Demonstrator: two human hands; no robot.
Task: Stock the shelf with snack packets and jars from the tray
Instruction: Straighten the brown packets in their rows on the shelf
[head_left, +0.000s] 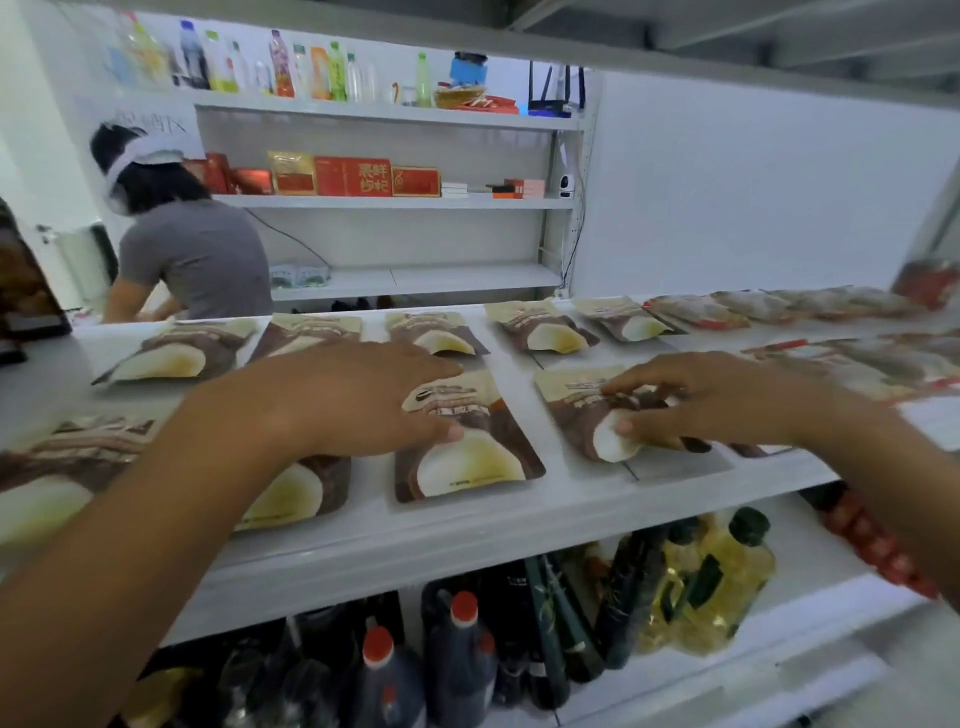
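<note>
In the head view, a white shelf (467, 535) carries brown-and-cream snack packets (436, 335) lying flat in a far row and a near row. The left hand (358, 400) reaches in from the near left and rests on the top left corner of the middle near packet (467, 457). Its fingers (415, 364) are straight and close together, and its thumb is spread off to the near side, touching the packet. Just to the right, apart from it, lies the right near packet (576, 415). The right hand (711, 405) pinches it, with curled fingers (639, 384) on its upper part and the thumb on its white patch. Farther right on the same shelf lie red-edged packets (696, 312). On the lower shelf (821, 587) stand dark bottles with red caps (462, 654) and a yellow oil bottle (722, 577). At the far left, another person in a grey shirt (192, 254) stands before a far shelving unit (395, 202) holding drink bottles (283, 65) and red boxes (353, 176).
</note>
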